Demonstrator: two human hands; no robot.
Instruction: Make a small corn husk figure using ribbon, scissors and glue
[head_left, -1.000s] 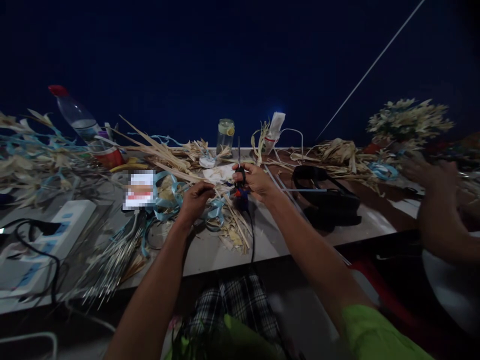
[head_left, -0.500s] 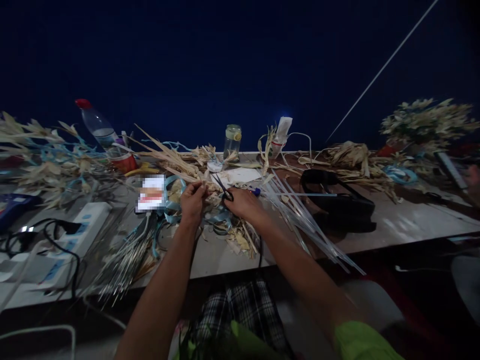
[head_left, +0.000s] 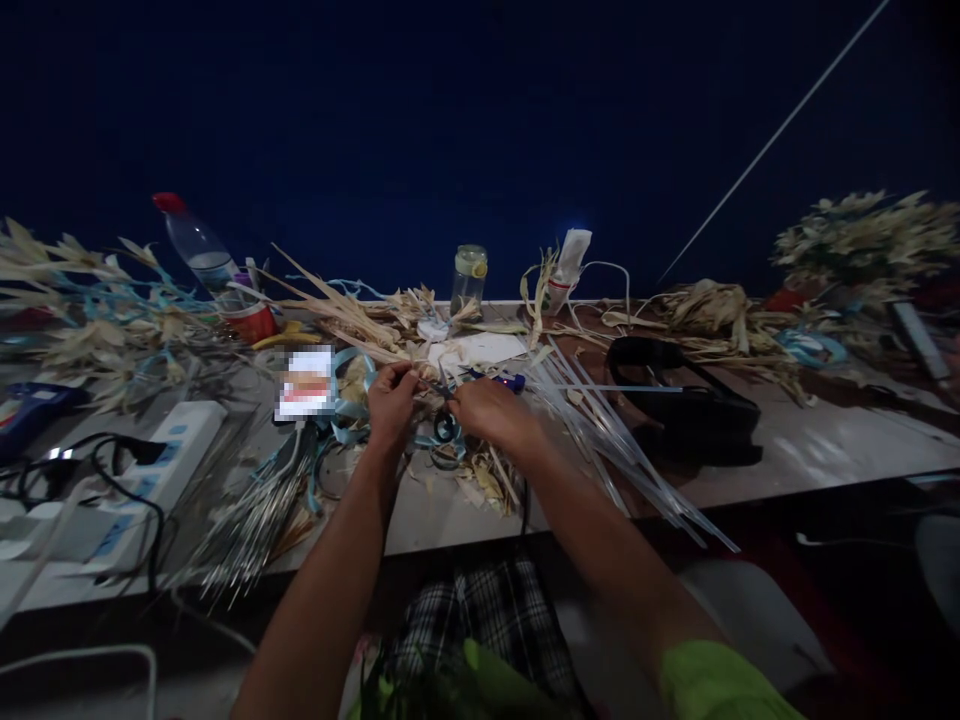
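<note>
My right hand (head_left: pixel 487 408) is closed on a pair of dark scissors (head_left: pixel 445 428). Their finger loops hang below my fingertips and the blades point up. Just to the left, my left hand (head_left: pixel 391 395) is pinched shut over something too small to make out. Scraps of dried husk (head_left: pixel 480 482) lie on the table under and between the hands. A pale sheet (head_left: pixel 480 349) lies beyond the fingers, and a blue tool with a red light (head_left: pixel 514 383) is beside my right hand. Light blue ribbon (head_left: pixel 349 408) curls by my left wrist.
Clear plastic rods (head_left: pixel 630 465) and a black strap-like object (head_left: pixel 686 410) lie to the right. At left are a bundle of thin wires (head_left: pixel 251 530), a lit phone (head_left: pixel 305 385), a power strip (head_left: pixel 169 460) and a tilted bottle (head_left: pixel 199 245). A jar (head_left: pixel 469 283) stands at the back.
The scissors have turned in my right hand: their loops have swung down from the fingers to below them. My left hand stays pinched in nearly the same place. The view has shifted slightly.
</note>
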